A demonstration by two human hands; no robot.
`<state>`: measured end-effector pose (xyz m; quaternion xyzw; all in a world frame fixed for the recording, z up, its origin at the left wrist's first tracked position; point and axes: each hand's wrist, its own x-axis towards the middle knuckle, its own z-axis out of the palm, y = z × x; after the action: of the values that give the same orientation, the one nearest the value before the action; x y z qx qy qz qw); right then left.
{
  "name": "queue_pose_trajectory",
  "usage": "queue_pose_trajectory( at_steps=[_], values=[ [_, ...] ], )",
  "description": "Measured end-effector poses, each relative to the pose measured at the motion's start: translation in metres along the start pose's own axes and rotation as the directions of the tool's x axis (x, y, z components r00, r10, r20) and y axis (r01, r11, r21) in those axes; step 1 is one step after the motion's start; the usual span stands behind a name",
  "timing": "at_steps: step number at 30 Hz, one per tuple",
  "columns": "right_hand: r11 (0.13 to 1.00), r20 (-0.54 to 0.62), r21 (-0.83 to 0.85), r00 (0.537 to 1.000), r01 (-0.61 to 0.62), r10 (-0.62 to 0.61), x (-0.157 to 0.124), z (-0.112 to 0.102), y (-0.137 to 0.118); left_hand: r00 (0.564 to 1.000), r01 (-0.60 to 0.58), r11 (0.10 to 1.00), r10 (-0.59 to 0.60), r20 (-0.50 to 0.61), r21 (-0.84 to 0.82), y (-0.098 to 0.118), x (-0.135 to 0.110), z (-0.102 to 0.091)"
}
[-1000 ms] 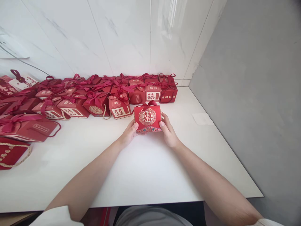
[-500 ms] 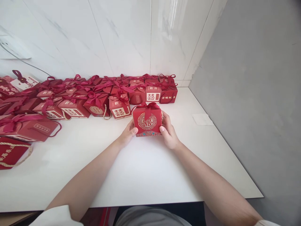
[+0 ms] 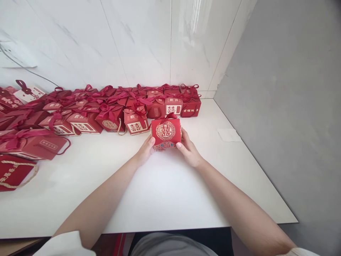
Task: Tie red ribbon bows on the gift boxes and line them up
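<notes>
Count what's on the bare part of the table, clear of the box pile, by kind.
hands: 2, left hand and right hand
box, red, gripped between both hands: 1
slip, white, right of the box: 1
Total: 4

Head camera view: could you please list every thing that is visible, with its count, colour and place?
held box: one, red with gold emblem, between both hands
gift boxes: many, count unclear, red with dark red ribbons, in rows along the wall
rope-handle box: one, red, left edge
tag: one, white, far left
table: one, white
paper piece: one, white, on the table at right
tiled wall: one, white, behind
side wall: one, grey, right
left hand: one, on the box's left side
right hand: one, on the box's right side
</notes>
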<state>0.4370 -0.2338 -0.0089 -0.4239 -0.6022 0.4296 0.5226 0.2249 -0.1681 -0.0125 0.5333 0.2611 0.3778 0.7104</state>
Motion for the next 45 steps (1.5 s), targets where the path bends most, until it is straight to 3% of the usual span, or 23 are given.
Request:
queue_pose_trajectory(
  at_steps=[6,27,32,35,39,41,45],
  values=[
    [1.000,0.002,-0.004,1.000,-0.031,0.031,0.000,0.000,-0.002,0.999,0.009,1.000,-0.010,0.034,0.029,0.003,0.002,0.001],
    [1.000,-0.061,-0.028,0.998,0.001,-0.003,0.000,0.000,0.000,0.999,0.029,0.999,-0.029,-0.042,0.018,0.002,0.002,0.005],
    [0.998,-0.134,-0.066,0.990,0.024,-0.032,0.002,-0.002,-0.003,0.978,-0.028,1.000,0.028,-0.208,0.002,0.006,0.001,0.012],
    [0.994,-0.115,-0.112,0.993,0.011,-0.024,0.000,-0.001,-0.008,0.983,-0.061,0.998,0.057,-0.176,-0.019,0.008,0.001,0.014],
    [0.981,-0.061,-0.156,0.990,0.113,-0.124,-0.003,0.002,-0.014,0.968,-0.165,0.985,0.173,-0.182,0.056,0.007,0.000,0.014],
    [0.982,-0.110,-0.151,0.985,0.115,-0.132,-0.004,0.002,-0.016,0.970,-0.140,0.989,0.147,-0.196,0.050,0.005,0.000,0.012],
    [0.980,-0.379,-0.200,0.922,0.000,-0.077,-0.001,0.000,-0.018,0.989,-0.032,0.999,0.035,-0.145,0.018,0.002,0.000,0.006]
  ],
)
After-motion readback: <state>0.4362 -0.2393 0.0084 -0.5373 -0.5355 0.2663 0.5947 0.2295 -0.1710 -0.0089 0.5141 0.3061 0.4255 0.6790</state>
